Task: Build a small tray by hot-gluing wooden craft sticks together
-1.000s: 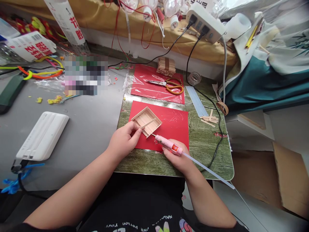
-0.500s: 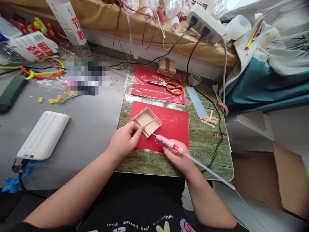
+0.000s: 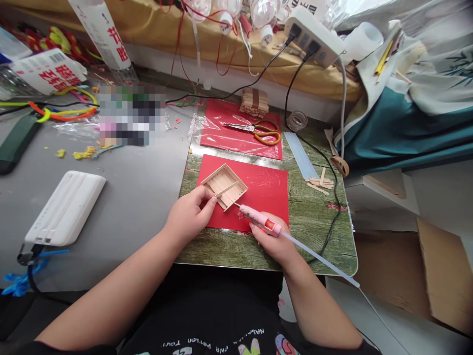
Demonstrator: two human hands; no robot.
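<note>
Wooden tray (image 3: 222, 179): pale, shallow, squarish. Glue gun (image 3: 254, 216): pink, patterned.

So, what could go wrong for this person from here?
The tip of the pink glue gun in the right hand sits at the wooden box's edge, near the left hand; if it is hot, a slip might burn those fingers.
The thin wooden strip could shift if the left grip wavers.
The black cable passes close by loose sticks, so a tug might scatter them.
</note>
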